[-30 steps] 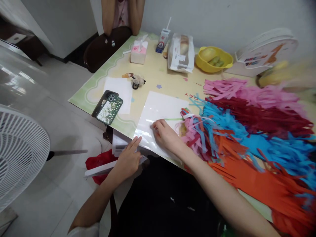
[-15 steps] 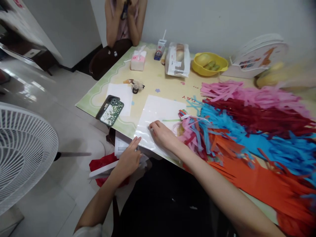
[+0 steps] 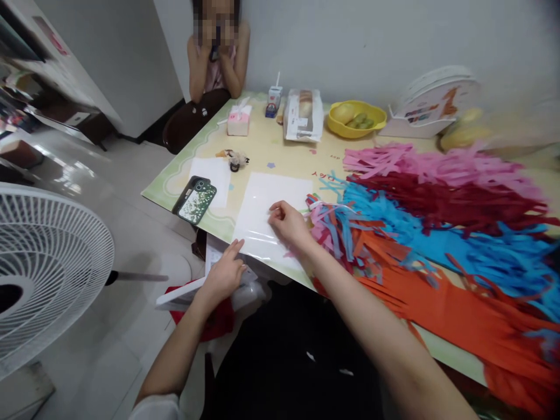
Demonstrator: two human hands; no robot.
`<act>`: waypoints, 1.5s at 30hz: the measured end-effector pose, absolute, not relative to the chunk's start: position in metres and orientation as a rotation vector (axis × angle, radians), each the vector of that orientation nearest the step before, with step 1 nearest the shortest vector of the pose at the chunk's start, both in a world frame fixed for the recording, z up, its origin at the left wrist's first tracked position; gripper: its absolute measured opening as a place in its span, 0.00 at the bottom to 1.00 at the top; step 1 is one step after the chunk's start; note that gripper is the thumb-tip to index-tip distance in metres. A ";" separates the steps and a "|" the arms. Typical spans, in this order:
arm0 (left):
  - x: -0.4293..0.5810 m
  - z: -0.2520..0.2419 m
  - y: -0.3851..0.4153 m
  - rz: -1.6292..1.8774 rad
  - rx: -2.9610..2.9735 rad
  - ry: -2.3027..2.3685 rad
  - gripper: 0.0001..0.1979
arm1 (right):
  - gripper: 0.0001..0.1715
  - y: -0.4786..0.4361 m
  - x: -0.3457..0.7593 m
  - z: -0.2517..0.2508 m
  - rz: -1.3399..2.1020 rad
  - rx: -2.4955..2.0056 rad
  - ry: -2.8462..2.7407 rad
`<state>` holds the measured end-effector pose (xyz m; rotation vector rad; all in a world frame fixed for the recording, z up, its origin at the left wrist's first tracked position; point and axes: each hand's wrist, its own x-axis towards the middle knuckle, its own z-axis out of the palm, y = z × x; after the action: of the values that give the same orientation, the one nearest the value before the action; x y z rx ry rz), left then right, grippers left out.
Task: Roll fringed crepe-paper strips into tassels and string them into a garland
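A white sheet in a glossy clear cover [image 3: 258, 201] lies at the front edge of the patterned table. My left hand [image 3: 225, 271] rests at its lower left corner, fingers spread and holding nothing. Over the sheet's right part is my right hand [image 3: 286, 224], its thumb and fingers curled together; whatever they may pinch is too small to make out. Just right of that hand sits a bunch of mixed pink, blue and orange paper strips [image 3: 335, 227]. A green phone [image 3: 198, 200] lies partly on a white paper [image 3: 222, 175] to the left.
Blue [image 3: 406, 213], dark red [image 3: 446, 201], pink [image 3: 429, 163] and orange fringed paper [image 3: 455, 309] covers the right side. Behind stand a tissue box [image 3: 238, 123], bread bag [image 3: 303, 119] and yellow bowl [image 3: 354, 129]. A fan [image 3: 52, 262] is left; a person [image 3: 216, 73] sits opposite.
The view has shifted a little. My right hand has lifted slightly off the sheet, its fingers curled closer together. The green strip by it is now mostly hidden. My left hand stays at the sheet's corner.
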<state>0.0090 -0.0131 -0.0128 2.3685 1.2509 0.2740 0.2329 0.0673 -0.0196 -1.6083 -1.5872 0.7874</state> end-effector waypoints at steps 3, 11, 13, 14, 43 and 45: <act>0.004 -0.003 -0.013 0.271 2.340 1.221 0.16 | 0.16 0.075 0.236 -0.018 0.876 -1.553 -1.424; -0.040 0.072 -0.073 0.894 1.703 1.683 0.16 | 0.20 0.002 0.243 0.052 1.007 -1.146 -1.135; -0.032 0.078 -0.083 1.124 1.493 1.768 0.16 | 0.20 -0.032 0.232 0.071 1.074 -1.032 -1.108; -0.025 0.079 -0.085 1.206 1.414 1.764 0.17 | 0.20 -0.047 0.224 0.078 1.123 -0.996 -1.124; -0.004 0.070 -0.076 1.686 0.807 1.461 0.24 | 0.33 -0.104 0.248 0.052 1.402 -1.015 -1.665; -0.011 0.058 -0.055 1.715 0.722 1.320 0.28 | 0.28 -0.113 0.253 0.064 1.517 -0.929 -1.754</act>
<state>-0.0106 -0.0549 0.0578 0.7224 1.3197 1.7146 0.2526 -0.1135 0.0642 -0.9291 -1.7538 1.5173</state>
